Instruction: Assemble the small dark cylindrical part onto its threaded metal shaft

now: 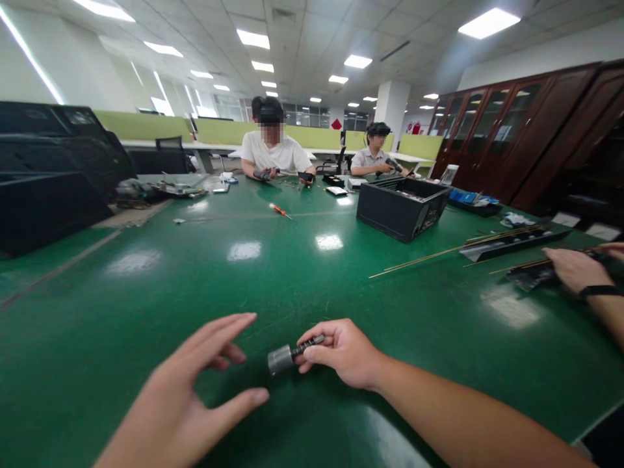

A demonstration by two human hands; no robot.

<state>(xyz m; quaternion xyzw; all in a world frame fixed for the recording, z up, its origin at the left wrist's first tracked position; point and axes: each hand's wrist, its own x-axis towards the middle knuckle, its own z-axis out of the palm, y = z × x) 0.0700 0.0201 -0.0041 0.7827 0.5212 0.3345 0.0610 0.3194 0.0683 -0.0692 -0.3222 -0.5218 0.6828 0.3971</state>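
Observation:
My right hand (336, 354) pinches the dark, spiral-grooved shaft of a small part with a grey metal cylinder (281, 361) at its left end. It could be a hole saw or a motor with a worm shaft; the exact kind cannot be made out. The shaft slants up to the right between thumb and fingers, and the cylinder hangs low over the green tabletop. Left of the cylinder, my left hand (195, 383) is held with thumb and fingers spread apart, touching nothing. A gap separates its fingertips from the part.
The green table (146, 312) bears an orange screwdriver (280, 210), a black open case (390, 211), thin brass-coloured rods (419, 259) and metal channels (517, 244). Circuit boards (156, 190) lie back left. Two people sit opposite; another person's hands (575, 270) work at the right.

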